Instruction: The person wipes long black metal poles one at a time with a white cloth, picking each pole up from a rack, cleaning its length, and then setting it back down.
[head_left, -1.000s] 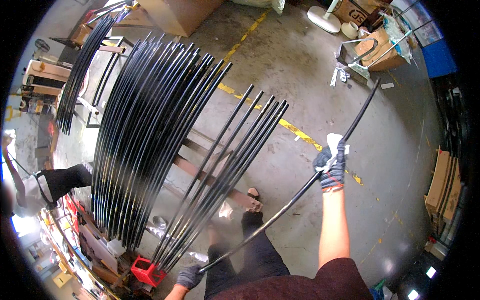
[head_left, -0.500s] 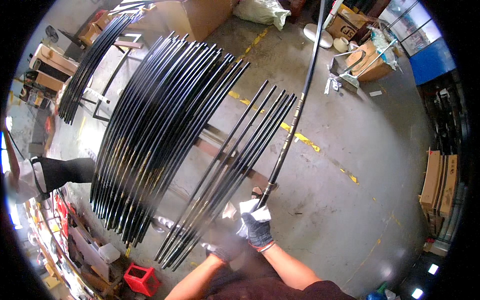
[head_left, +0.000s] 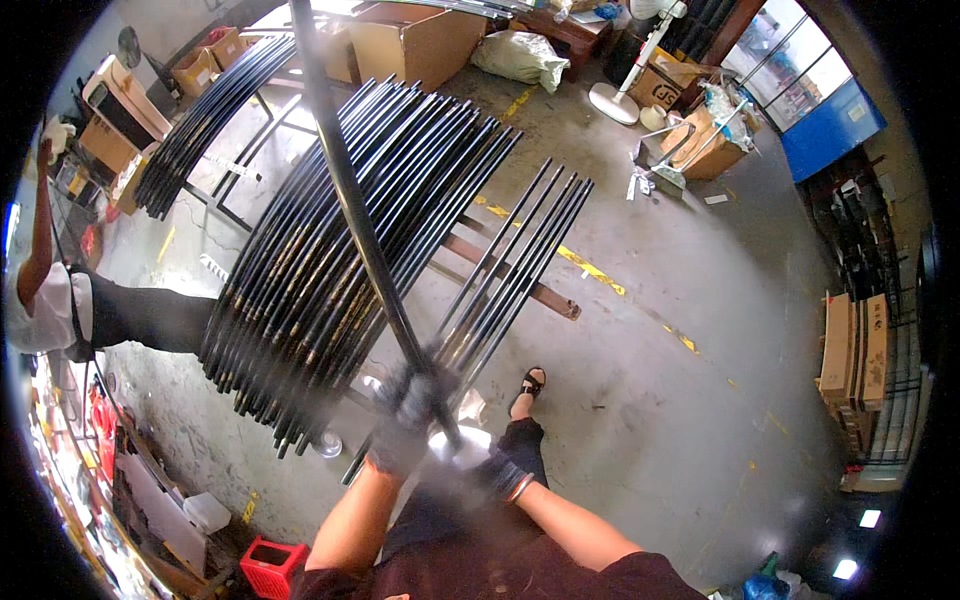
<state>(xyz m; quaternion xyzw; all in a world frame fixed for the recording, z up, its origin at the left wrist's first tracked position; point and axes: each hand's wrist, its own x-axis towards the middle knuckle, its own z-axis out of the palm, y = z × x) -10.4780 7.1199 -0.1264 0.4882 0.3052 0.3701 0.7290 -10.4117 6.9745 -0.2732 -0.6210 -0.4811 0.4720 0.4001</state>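
A long black pole (head_left: 357, 205) rises from between my hands and leans away to the far left, over the rows of other poles. My left hand (head_left: 403, 422), in a dark grey glove, is closed round its lower part and blurred by motion. My right hand (head_left: 497, 474), gloved too, grips a white cloth (head_left: 462, 447) at the pole's near end. Just beyond my hands lie several thin black poles (head_left: 515, 265), side by side. Left of them a dense row of black poles (head_left: 330, 265) with brownish patches rests on a low rack (head_left: 545, 293).
Another bundle of poles (head_left: 205, 130) lies on a stand at the far left. A person (head_left: 130, 310) stands beyond the dense row. A red plastic stool (head_left: 270, 568) is at the near left. Cartons (head_left: 855, 355) lean at the right, and a fan base (head_left: 613, 104) stands farther back.
The pole has swung from leaning far right to leaning far left. My left hand has come up onto it. My right hand with the cloth has moved slightly left and nearer me.
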